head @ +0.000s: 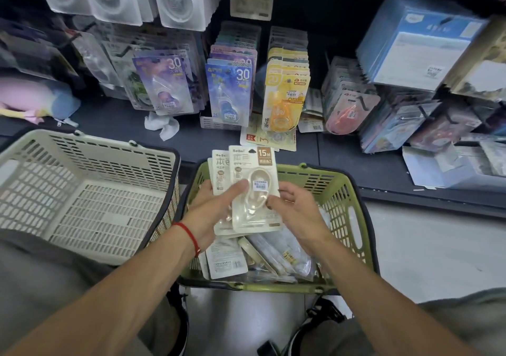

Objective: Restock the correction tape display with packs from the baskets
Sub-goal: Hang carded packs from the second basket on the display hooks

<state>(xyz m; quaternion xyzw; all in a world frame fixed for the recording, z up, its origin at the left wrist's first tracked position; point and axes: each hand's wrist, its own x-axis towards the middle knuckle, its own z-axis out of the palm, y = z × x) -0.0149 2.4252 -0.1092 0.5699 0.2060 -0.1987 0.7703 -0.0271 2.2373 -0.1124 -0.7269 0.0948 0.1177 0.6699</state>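
Left hand grips a fanned stack of cream packs over the green basket (still part-full), right hand pinching the top pack's edge, seemingly squaring them for hanging

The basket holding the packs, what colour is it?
Olive green basket, seen in the head view; the other basket is cream.

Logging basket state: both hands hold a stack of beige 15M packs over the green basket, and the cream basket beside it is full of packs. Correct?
Not quite. In the head view the cream basket holds no packs; its bottom is bare. The rest stands.
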